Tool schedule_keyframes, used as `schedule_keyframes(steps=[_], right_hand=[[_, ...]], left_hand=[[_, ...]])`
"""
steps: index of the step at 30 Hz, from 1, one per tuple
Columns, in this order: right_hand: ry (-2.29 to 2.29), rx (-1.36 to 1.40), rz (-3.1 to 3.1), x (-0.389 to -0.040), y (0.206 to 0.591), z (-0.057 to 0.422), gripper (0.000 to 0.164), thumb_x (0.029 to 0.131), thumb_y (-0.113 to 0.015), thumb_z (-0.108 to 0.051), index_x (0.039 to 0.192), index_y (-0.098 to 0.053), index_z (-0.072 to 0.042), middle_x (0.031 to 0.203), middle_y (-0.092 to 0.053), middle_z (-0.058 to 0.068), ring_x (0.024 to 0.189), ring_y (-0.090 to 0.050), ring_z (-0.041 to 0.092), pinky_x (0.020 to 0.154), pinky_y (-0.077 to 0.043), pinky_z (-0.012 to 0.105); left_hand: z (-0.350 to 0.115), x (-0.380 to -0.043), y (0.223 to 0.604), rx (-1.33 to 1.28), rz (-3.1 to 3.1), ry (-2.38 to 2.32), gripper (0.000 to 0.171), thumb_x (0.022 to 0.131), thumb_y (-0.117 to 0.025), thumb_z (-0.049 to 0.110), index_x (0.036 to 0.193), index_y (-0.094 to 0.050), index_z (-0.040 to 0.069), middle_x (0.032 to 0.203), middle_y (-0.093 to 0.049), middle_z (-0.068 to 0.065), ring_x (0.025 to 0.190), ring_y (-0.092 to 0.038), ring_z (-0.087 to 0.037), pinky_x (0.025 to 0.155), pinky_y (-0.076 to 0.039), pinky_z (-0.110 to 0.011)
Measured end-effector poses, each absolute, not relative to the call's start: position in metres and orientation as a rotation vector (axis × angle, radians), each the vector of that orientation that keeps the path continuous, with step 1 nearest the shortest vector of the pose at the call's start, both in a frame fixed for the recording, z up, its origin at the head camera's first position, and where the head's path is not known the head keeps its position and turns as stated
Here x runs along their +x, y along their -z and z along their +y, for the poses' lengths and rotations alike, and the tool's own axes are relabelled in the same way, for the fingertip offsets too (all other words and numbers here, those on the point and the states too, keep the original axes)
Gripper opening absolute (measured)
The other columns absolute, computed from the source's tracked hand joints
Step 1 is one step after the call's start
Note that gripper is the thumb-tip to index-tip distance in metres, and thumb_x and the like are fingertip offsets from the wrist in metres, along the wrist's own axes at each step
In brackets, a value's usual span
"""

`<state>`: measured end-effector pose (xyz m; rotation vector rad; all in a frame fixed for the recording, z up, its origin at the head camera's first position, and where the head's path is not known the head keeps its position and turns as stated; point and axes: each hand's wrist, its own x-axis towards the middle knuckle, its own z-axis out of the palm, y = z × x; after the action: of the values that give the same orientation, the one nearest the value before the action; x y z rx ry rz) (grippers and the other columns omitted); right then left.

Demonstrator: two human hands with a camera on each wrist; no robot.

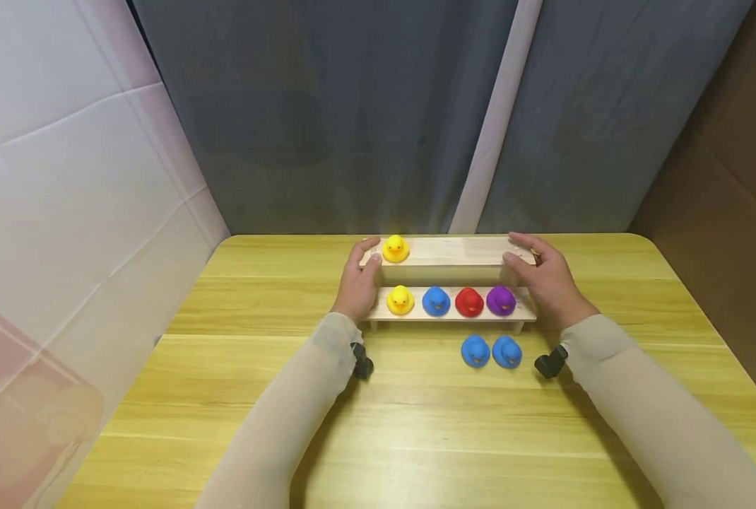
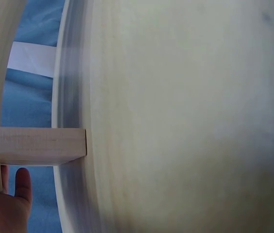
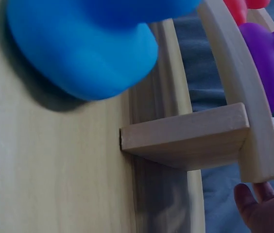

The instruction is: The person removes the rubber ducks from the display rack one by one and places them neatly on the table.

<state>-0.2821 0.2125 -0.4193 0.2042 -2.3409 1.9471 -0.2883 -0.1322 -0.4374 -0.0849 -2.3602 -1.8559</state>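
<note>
Gripped at both ends by a person's two hands, the upper shelf (image 1: 457, 252) sits just behind and higher than the lower shelf (image 1: 419, 317). Behind the lower shelf's left end, the left hand (image 1: 355, 290) holds one end of the upper shelf, thumb at the front edge and fingers at the back. The right hand (image 1: 551, 283) holds the other end likewise, behind the lower shelf's right end.

On the upper shelf, behind the left part of the lower shelf, stands one yellow duck (image 1: 395, 249). Along the lower shelf itself, from left to right, stand a second yellow duck (image 1: 400, 301), a blue duck (image 1: 436, 302), a red duck (image 1: 469, 302) and a purple duck (image 1: 501, 301). Two more blue ducks (image 1: 475, 351) rest side by side on the wooden table (image 1: 416, 452), in front of the lower shelf toward its right end. Beyond the lower shelf hangs a grey curtain (image 1: 352, 120); well to its left is a white sheet (image 1: 85, 141).
</note>
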Motion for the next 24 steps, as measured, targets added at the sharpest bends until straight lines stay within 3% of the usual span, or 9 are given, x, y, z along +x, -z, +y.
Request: schedule_keyframes(steps=[7, 11, 14, 17, 19, 21, 24], right_hand=[[-1.885, 0.198, -2.359, -0.285, 0.424, 0.21, 0.051, 0.105, -0.067, -0.029, 0.15, -0.057, -0.008, 0.159, -0.049, 0.011, 0.144, -0.041, 0.02, 0.116, -0.037, 0.027], [-1.832, 0.168, -2.405, -0.287, 0.428, 0.208, 0.051, 0.105, -0.067, -0.032, 0.151, -0.058, -0.013, 0.159, -0.049, 0.011, 0.123, -0.055, 0.018, 0.101, -0.046, 0.022], [-1.821, 0.167, -2.416, -0.288, 0.43, 0.207, 0.05, 0.105, -0.066, -0.033, 0.151, -0.058, -0.015, 0.159, -0.049, 0.011, 0.113, -0.059, 0.021, 0.091, -0.05, 0.021], [-1.803, 0.167, -2.411, -0.288, 0.431, 0.205, 0.049, 0.105, -0.065, -0.032, 0.15, -0.058, -0.015, 0.159, -0.049, 0.01, 0.128, -0.054, 0.024, 0.108, -0.045, 0.032], [-1.785, 0.166, -2.396, -0.287, 0.431, 0.204, 0.048, 0.105, -0.065, -0.03, 0.15, -0.058, -0.013, 0.159, -0.049, 0.011, 0.14, -0.045, 0.025, 0.12, -0.034, 0.043], [-1.781, 0.161, -2.372, -0.286, 0.432, 0.203, 0.047, 0.105, -0.064, -0.027, 0.149, -0.059, -0.011, 0.159, -0.05, 0.011, 0.146, -0.04, 0.027, 0.125, -0.026, 0.051], [-1.779, 0.143, -2.347, -0.287, 0.433, 0.201, 0.046, 0.105, -0.064, -0.026, 0.148, -0.059, -0.011, 0.158, -0.051, 0.011, 0.144, -0.042, 0.027, 0.125, -0.025, 0.052]], left_hand=[[-0.132, -0.287, 0.436, -0.08, -2.367, 1.872, 0.044, 0.111, -0.043, 0.033, 0.154, -0.048, 0.026, 0.163, -0.044, -0.003, 0.149, -0.04, -0.025, 0.126, -0.026, -0.052], [-0.134, -0.286, 0.435, -0.082, -2.367, 1.867, 0.045, 0.111, -0.044, 0.033, 0.155, -0.048, 0.025, 0.163, -0.044, -0.003, 0.15, -0.039, -0.025, 0.127, -0.025, -0.052], [-0.136, -0.286, 0.435, -0.073, -2.365, 1.863, 0.044, 0.111, -0.044, 0.034, 0.154, -0.049, 0.027, 0.163, -0.045, -0.002, 0.15, -0.039, -0.025, 0.127, -0.024, -0.052], [-0.136, -0.286, 0.436, -0.068, -2.369, 1.861, 0.043, 0.111, -0.045, 0.034, 0.153, -0.05, 0.029, 0.163, -0.045, -0.002, 0.15, -0.04, -0.025, 0.127, -0.025, -0.052], [-0.135, -0.287, 0.435, -0.077, -2.369, 1.866, 0.043, 0.111, -0.044, 0.033, 0.153, -0.05, 0.029, 0.163, -0.045, -0.002, 0.149, -0.04, -0.026, 0.127, -0.025, -0.052], [-0.134, -0.288, 0.436, -0.086, -2.368, 1.867, 0.043, 0.111, -0.045, 0.032, 0.153, -0.05, 0.027, 0.162, -0.045, -0.002, 0.149, -0.041, -0.026, 0.126, -0.026, -0.051], [-0.133, -0.289, 0.435, -0.086, -2.372, 1.866, 0.045, 0.11, -0.045, 0.032, 0.154, -0.049, 0.025, 0.163, -0.045, -0.003, 0.149, -0.041, -0.026, 0.127, -0.025, -0.051]])
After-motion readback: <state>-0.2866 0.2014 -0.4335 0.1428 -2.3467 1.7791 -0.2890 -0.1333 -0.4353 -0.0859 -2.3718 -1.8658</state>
